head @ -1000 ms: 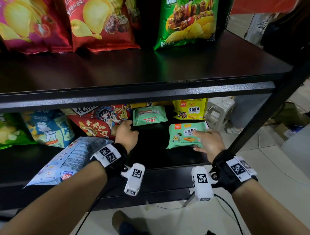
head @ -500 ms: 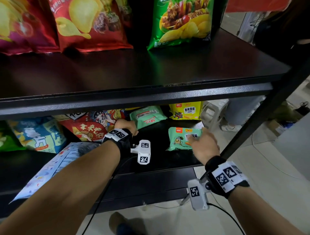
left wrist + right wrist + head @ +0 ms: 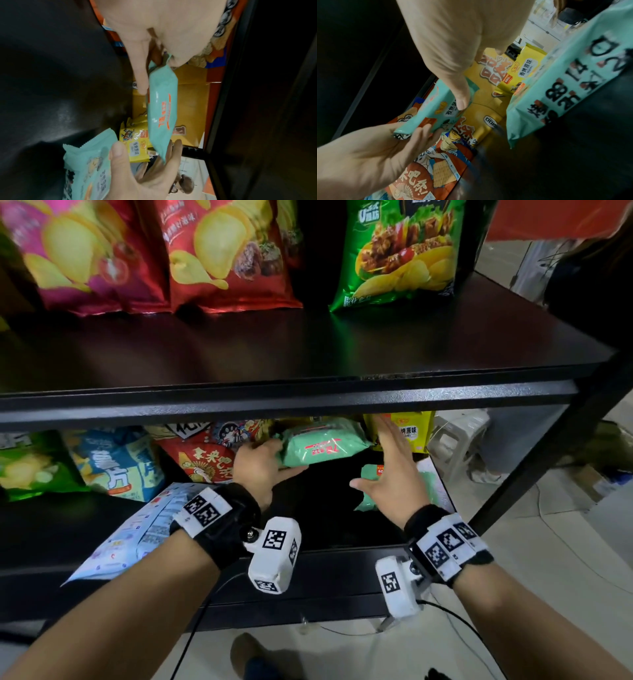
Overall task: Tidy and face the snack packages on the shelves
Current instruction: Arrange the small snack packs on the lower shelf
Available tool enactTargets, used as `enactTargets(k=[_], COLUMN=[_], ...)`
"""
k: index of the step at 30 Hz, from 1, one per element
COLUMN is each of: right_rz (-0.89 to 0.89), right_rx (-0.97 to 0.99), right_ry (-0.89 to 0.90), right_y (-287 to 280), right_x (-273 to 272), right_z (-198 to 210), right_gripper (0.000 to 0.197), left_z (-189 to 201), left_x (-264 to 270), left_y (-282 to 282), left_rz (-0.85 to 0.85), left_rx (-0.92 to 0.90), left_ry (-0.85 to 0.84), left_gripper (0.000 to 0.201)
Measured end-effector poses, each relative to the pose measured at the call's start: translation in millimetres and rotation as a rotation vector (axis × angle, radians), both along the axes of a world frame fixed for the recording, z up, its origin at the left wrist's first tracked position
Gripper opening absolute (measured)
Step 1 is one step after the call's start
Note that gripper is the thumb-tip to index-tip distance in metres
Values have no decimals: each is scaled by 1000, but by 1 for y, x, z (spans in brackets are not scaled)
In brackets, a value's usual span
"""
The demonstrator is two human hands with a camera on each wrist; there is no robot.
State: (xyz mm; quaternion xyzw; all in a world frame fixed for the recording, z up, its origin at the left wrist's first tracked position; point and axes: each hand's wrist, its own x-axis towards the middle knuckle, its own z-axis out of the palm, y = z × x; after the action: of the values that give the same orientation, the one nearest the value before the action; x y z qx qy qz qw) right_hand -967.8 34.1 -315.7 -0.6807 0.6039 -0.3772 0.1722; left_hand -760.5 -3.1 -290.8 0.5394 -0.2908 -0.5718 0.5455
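On the lower shelf (image 3: pixel 325 522), my left hand (image 3: pixel 270 460) grips the left end of a mint green snack pack (image 3: pixel 322 445), held off the board at the back. In the left wrist view the thumb (image 3: pixel 140 75) lies along this pack (image 3: pixel 162 108). My right hand (image 3: pixel 387 460) is open, its straight fingers (image 3: pixel 173 148) touching the pack's right end. A second mint pack (image 3: pixel 428 484) lies flat under the right hand, near the shelf's right edge. A yellow pack (image 3: pixel 414 433) stands behind it.
A red cracker bag (image 3: pixel 202 460), a blue bag (image 3: pixel 116 463) and a green bag (image 3: pixel 30 467) stand to the left. A pale blue bag (image 3: pixel 137 529) lies flat over the front edge. The upper shelf's rim (image 3: pixel 308 402) hangs low above both hands, carrying three large crisp bags.
My left hand left the red bag, reached back and took hold of the rear mint pack. My right hand came off the front mint pack and moved up to the held pack's right end.
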Motion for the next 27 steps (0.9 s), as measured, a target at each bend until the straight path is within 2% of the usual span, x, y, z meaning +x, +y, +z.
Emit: enactTargets(k=[2, 4, 6, 8, 11, 13, 14, 16, 18, 21, 22, 24, 25, 27], right_rz=[58, 105, 112, 114, 153, 177, 189, 196, 132, 21, -3, -27, -23, -33], right_rx=[-75, -147, -138, -21, 115, 177, 203, 237, 266, 241, 214, 175, 165, 143], right_ry=[13, -30, -119, -257, -453, -549, -597, -664, -636, -464, -411, -370, -368, -346], right_y=[-5, -10, -11, -8, 0, 4, 7, 11, 12, 9, 7, 7, 7, 9], right_x=[3, 4, 6, 9, 11, 13, 16, 20, 24, 25, 25, 23, 22, 17], right_z=[4, 8, 11, 15, 18, 19, 21, 20, 20, 17, 17, 16, 15, 15], right_gripper=[102, 76, 53, 38, 13, 6, 5, 16, 27, 48, 50, 50, 49, 47], left_z=[10, 17, 16, 12, -1, -4, -7, -6, -4, -10, -12, -14, -14, -12], left_x=[3, 9, 16, 22, 28, 23, 19, 9, 3, 0, 0, -5, -6, -8], left_y=[9, 18, 23, 28, 34, 39, 40, 44, 48, 51, 50, 48, 47, 45], left_rz=[-55, -106, -133, -97, -123, -208, -227, -206, -167, -127, -94, -30, -34, -128], left_rx=[43, 82, 82, 0, -239, -263, -250, -246, -260, -337, -356, -368, -344, -285], left_ry=[30, 77, 51, -106, -469, -452, -358, -168, -206, -324, -344, -390, -374, -255], left_gripper=[20, 17, 28, 38, 55, 77, 76, 54, 51, 60, 58, 42, 34, 30])
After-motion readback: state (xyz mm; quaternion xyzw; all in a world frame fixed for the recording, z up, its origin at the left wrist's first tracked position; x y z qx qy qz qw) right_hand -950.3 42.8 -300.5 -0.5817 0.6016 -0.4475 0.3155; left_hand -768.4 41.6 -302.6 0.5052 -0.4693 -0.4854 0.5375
